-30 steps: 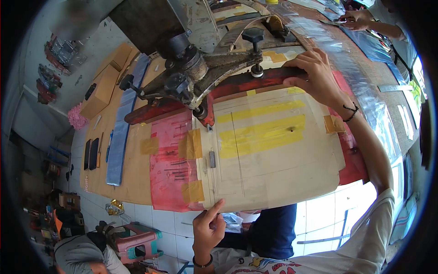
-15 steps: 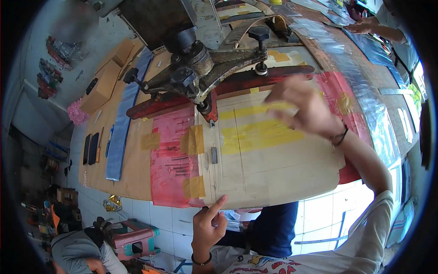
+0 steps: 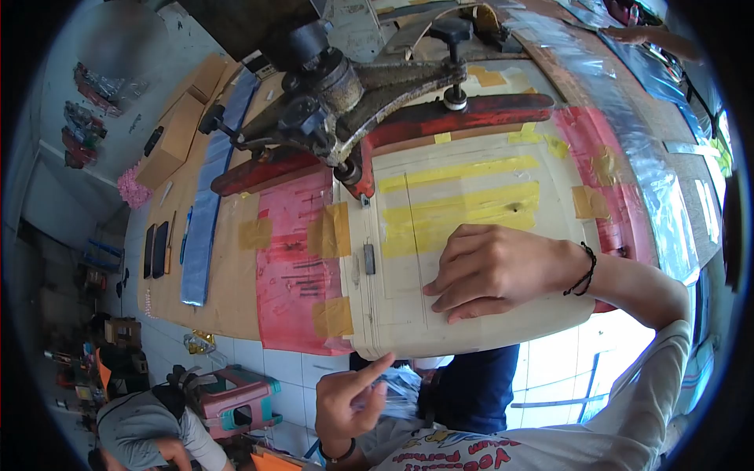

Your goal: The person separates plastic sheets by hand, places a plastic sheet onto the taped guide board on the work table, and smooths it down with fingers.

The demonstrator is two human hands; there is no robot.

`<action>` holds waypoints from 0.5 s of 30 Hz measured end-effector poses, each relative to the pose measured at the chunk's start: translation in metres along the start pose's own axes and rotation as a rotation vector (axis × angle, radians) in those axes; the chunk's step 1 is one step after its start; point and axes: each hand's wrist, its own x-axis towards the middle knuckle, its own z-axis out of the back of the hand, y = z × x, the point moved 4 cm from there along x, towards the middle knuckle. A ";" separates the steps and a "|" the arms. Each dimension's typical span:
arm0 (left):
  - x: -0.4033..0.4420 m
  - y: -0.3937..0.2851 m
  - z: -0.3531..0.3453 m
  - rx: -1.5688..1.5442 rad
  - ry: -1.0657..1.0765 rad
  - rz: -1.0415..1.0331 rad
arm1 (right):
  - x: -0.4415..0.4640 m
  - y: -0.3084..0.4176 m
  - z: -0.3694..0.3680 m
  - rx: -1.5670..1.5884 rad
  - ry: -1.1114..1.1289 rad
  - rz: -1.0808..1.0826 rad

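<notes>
Yellow tape (image 3: 463,208) & brown tape (image 3: 330,230) already down on beige sheet (image 3: 404,282), which lies on table (image 3: 224,298) w/ red bar (image 3: 463,114) along its far edge; what's left, can't tell. R hand (image 3: 503,271) palm-down on sheet, fingers slightly apart, nothing seen held; L hand (image 3: 349,400) by near edge, index out, other fingers curled, can't tell if gripping. Cardboard box (image 3: 177,149) at table's L side, contents hidden.

A cream sheet (image 3: 404,310) banded with translucent yellow tape (image 3: 463,206) showed on my monitor. The plastic film (image 3: 276,306) read pinkish red, streaked black, with amber tape patches (image 3: 331,316). I noted a red bar (image 3: 503,112) scuffed black, 3 black knobs (image 3: 452,31), a blue strip (image 3: 213,202), a pink-and-teal stool (image 3: 234,394) and red lettering (image 3: 475,461) on a whitish shirt (image 3: 585,443).
</notes>
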 end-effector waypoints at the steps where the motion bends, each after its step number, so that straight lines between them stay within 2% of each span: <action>1: 0.007 -0.010 -0.002 0.026 0.005 -0.078 | 0.000 -0.001 0.000 0.041 -0.005 0.005; 5: 0.043 -0.019 -0.027 0.358 -0.001 -0.312 | -0.003 -0.008 -0.001 0.354 -0.037 -0.117; 8: 0.064 -0.014 -0.043 0.453 0.033 -0.325 | -0.007 -0.022 0.011 0.173 -0.105 -0.234; 11: 0.068 -0.015 -0.044 0.449 0.063 -0.306 | -0.016 -0.031 0.021 -0.405 -0.323 -0.521; 12: 0.069 -0.014 -0.044 0.443 0.066 -0.308 | -0.019 -0.035 0.021 -0.512 -0.297 -0.583; 15: 0.070 -0.012 -0.044 0.419 0.070 -0.303 | -0.016 -0.036 0.025 -0.506 -0.224 -0.702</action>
